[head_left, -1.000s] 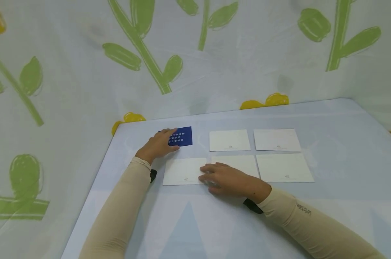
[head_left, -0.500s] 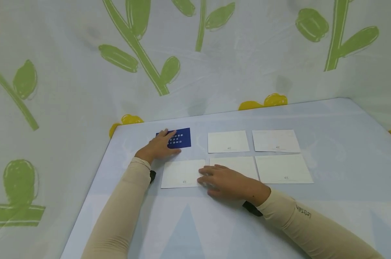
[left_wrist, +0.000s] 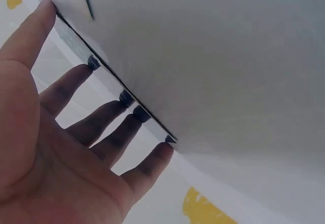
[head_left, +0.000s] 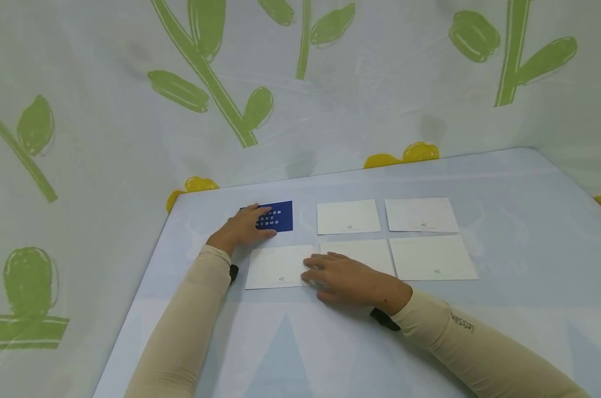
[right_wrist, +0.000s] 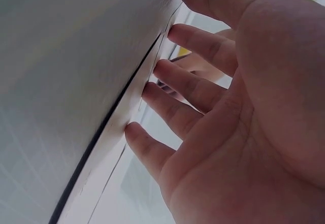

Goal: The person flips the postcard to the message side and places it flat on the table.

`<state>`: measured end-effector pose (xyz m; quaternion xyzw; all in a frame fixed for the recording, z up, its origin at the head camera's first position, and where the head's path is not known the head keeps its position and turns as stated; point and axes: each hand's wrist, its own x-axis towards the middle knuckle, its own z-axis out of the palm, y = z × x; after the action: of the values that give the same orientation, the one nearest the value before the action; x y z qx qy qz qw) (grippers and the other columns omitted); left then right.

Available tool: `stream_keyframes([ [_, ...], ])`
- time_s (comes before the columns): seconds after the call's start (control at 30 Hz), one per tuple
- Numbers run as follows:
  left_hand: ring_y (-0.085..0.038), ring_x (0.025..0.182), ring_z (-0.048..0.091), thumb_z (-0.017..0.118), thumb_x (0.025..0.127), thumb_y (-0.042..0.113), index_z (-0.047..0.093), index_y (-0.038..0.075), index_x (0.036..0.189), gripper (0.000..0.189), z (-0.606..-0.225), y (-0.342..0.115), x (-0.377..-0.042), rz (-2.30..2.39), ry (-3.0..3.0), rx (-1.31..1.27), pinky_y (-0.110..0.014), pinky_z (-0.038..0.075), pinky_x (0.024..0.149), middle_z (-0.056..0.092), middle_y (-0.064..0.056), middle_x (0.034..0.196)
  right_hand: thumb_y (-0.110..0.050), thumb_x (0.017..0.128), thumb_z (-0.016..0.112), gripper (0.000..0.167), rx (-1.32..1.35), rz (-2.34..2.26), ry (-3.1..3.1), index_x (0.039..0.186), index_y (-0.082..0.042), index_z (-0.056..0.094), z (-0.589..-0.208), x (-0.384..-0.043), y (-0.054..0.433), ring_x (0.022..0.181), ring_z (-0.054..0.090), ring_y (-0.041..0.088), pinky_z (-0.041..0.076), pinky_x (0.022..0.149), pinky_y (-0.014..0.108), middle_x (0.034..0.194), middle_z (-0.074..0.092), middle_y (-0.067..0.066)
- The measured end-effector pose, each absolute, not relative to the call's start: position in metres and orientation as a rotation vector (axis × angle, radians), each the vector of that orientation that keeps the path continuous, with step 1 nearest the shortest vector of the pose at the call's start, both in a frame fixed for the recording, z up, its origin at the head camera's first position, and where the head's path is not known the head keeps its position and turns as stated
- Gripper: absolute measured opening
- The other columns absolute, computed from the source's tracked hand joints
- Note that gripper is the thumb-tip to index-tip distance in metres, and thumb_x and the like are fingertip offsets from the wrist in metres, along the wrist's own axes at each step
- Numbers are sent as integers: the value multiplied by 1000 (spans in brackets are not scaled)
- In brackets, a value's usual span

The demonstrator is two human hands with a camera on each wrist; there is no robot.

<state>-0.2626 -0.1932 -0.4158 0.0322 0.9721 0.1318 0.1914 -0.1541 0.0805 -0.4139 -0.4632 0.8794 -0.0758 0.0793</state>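
A dark blue card with lines of white characters lies at the back left of the table. Over its left part rests my left hand, fingers spread, thumb near its front edge. In the left wrist view, the fingertips touch the card's surface, which is seen edge-on. My right hand lies across the gap between the front left white card and the front middle white card, covering part of both. Its fingers are extended, with the tips down on the cards in the right wrist view.
More white cards lie in two rows: a back middle card, a back right card and a front right card. All rest on a pale table. Behind it hangs a cloth printed with green leaves.
The blue card has slid slightly toward the front under my left hand. The right hand stays in place on the white cards. The head view has shifted a little.
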Motion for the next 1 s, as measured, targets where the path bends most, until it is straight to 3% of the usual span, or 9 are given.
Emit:
stream_keyframes([
  [0.47,-42,147,33,63,94,52,41,29,153,67,-413,-187,-244,270,2752,197,-63,31,115,30,-16,163,-26,95,68,41,-1373,-234,2623,135,-17,62,-417,-154,76,140,47,26,39,116,46,148,53,8],
  [0.73,-39,147,36,58,99,47,49,29,148,53,-410,-185,-229,270,2791,283,-59,33,116,39,-14,159,-27,94,69,44,-1368,-336,2647,137,-20,61,-413,-153,76,141,47,30,43,113,46,158,40,11],
  [1.0,-32,144,43,58,100,41,56,26,143,46,-409,-184,-220,326,2859,368,-54,34,117,51,-9,151,-29,97,65,43,-1069,-432,2826,139,-21,59,-395,-172,69,137,51,27,45,110,46,147,53,6],
])
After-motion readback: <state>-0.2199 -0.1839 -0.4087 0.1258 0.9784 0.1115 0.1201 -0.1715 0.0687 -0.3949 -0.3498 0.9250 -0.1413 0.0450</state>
